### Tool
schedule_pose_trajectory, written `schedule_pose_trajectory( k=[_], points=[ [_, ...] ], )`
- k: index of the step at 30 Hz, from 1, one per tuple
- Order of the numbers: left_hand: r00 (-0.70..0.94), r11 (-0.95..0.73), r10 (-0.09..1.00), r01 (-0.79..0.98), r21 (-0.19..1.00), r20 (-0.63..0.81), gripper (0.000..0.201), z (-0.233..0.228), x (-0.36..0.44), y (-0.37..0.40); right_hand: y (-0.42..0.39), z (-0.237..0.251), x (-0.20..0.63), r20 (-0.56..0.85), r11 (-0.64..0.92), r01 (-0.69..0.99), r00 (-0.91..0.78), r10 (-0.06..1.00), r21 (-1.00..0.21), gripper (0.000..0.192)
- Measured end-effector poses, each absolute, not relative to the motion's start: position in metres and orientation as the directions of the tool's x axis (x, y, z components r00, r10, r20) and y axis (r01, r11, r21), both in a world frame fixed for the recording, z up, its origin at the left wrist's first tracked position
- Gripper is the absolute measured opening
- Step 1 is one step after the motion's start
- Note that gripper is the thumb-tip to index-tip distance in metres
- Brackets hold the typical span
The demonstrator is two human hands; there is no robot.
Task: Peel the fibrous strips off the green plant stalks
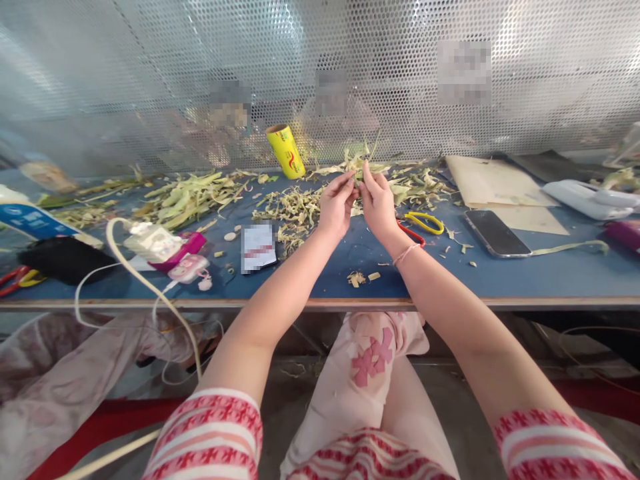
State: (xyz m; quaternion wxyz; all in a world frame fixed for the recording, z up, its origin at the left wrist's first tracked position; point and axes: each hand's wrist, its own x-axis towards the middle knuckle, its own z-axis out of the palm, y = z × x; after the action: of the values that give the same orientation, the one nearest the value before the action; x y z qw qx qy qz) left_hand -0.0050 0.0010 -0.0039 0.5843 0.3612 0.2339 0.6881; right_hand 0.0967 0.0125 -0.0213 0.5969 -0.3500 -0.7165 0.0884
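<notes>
A pale green plant piece (357, 173) is pinched between the fingertips of the left hand (336, 205) and the right hand (377, 201), close together above the blue table (320, 283). Small curled scraps (287, 208) lie beside the left hand, and a yellow tube (287, 153) leans behind them. Near the right wrist are yellow-and-red handles (425, 223); farther right rests a phone (497, 233). Longer strips (193, 198) are heaped to the left, and a perforated metal screen (280, 60) stands behind everything.
</notes>
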Motion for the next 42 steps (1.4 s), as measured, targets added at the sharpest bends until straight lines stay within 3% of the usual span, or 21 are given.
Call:
schedule_pose_trajectory(
  k=[12, 19, 33, 42],
  points=[
    [-0.068, -0.216, 0.971, -0.663, 0.717, 0.23, 0.019, -0.005, -0.004, 0.004, 0.001, -0.015, 0.094, 0.746, 0.716, 0.278, 0.007, 0.666, -0.641, 0.038],
    [-0.07, -0.219, 0.97, -0.658, 0.72, 0.231, 0.016, -0.008, -0.003, 0.006, 0.003, -0.017, 0.092, 0.779, 0.731, 0.298, 0.082, 0.621, -0.614, 0.028],
    [-0.121, -0.253, 0.966, -0.629, 0.735, 0.229, 0.009, -0.014, -0.004, 0.014, 0.017, -0.029, 0.091, 0.731, 0.69, 0.271, 0.083, 0.678, -0.671, 0.041],
    [-0.143, -0.249, 0.968, -0.651, 0.718, 0.206, 0.006, -0.014, -0.007, 0.017, 0.017, -0.031, 0.093, 0.811, 0.76, 0.346, 0.003, 0.585, -0.55, 0.036]
  ],
)
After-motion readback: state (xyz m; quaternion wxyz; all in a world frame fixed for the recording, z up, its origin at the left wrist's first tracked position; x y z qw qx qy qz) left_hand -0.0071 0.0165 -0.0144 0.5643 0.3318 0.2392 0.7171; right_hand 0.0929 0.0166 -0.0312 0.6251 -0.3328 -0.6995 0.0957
